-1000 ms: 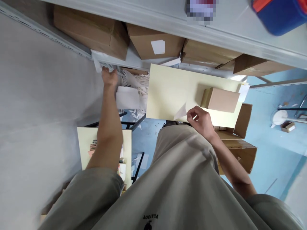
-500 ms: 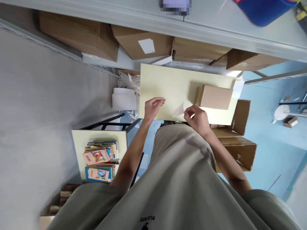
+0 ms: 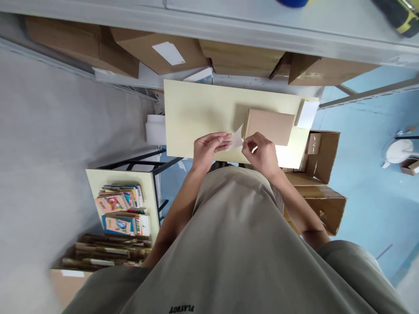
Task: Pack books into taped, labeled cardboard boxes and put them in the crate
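Observation:
A small white paper slip [image 3: 237,139], one edge curled up, hangs over the pale yellow tabletop [image 3: 186,117]. My right hand [image 3: 263,153] pinches its right edge between thumb and fingertips. From the other side my left hand [image 3: 207,150] has its fingers stretched out and slightly apart at the slip's left edge; whether they touch it is hard to see. Just beyond my right hand lies a closed brown cardboard box [image 3: 271,126], flat on the tabletop. At the far right corner is a stack of white slips [image 3: 307,113].
Behind the table, large cartons [image 3: 242,59] line a shelf under a grey upper ledge [image 3: 209,26]. Open cartons [image 3: 327,157] stand at right. A side table [image 3: 94,179] at left carries piled books [image 3: 121,209]. Below it is a box of flattened cardboard [image 3: 101,253].
My left hand has come closer to the slip, its fingers now spread at the slip's edge. My right hand still pinches it. The whole view has shifted somewhat.

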### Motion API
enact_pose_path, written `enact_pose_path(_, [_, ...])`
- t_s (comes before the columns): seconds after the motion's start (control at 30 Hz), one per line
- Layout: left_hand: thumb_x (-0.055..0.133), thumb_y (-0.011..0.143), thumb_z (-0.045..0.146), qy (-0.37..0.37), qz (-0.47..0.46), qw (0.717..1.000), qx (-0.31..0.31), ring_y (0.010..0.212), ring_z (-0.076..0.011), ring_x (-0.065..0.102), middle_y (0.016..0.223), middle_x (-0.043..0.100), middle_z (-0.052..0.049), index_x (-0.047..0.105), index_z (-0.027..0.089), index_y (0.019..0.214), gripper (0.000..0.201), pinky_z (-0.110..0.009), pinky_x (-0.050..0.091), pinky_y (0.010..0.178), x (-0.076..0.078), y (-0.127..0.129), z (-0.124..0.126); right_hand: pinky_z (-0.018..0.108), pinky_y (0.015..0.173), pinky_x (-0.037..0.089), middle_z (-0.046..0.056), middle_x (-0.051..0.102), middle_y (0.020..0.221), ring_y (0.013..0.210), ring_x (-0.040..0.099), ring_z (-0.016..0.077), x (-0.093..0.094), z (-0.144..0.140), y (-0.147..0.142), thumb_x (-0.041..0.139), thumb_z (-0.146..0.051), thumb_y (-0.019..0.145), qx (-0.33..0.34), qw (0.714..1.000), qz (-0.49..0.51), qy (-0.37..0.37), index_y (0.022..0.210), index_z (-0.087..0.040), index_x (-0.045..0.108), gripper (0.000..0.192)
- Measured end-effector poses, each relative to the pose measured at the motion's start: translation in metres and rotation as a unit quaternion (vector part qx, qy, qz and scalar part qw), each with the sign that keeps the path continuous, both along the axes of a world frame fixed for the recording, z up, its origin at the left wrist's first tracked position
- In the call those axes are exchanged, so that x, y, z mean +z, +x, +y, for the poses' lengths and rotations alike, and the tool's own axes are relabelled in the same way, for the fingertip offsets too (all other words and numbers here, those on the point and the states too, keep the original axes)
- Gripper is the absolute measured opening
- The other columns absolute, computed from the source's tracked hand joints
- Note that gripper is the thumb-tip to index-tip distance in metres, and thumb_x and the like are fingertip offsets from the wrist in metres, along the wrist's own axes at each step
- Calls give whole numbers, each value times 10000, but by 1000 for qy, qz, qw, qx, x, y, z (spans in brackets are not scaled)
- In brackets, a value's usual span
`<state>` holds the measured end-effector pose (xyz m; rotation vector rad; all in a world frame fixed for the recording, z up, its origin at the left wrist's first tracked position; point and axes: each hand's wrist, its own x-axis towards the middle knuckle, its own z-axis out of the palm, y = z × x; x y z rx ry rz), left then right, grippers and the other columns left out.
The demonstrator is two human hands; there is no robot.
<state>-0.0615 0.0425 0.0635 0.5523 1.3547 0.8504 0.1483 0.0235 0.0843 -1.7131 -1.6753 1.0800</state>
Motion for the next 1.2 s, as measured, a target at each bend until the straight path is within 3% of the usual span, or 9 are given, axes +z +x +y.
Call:
enact_pose_path(0.27, [1014,691,663,-5,45,999,-12,928,-298,896,1012,899,-108,830,203,946,557,-433,748,902,14,75,-1,362,745,609,34,732,924,765,696,186,-9,1,76,661,-273,1011,-26,998,48,-3,889,-259,659,122])
enact_pose_path(0.5, [982,759,642,-7,71,997,-1,999,-323,895,1001,891,-108,805,199,939,510,-476,741,960,17,117,-11,363,752,580,26,719,918,754,673,179,-12,0,115,648,-203,983,-6,996,94,13,900,-254,653,98])
enact_pose_path(0.73, [945,804,561,-7,84,996,2,979,-296,893,1020,890,-86,810,206,962,412,-457,736,953,21,135,-20,367,782,589,20,694,912,766,653,177,-11,-3,135,670,-247,1011,10,996,93,7,905,-255,652,108])
enact_pose_path(1.2, [982,765,603,10,99,995,10,976,-308,890,965,880,-95,804,201,922,467,-456,736,933,22,146,-32,369,764,603,23,706,908,749,670,178,-13,-18,145,642,-257,997,14,995,98,22,894,-261,651,104])
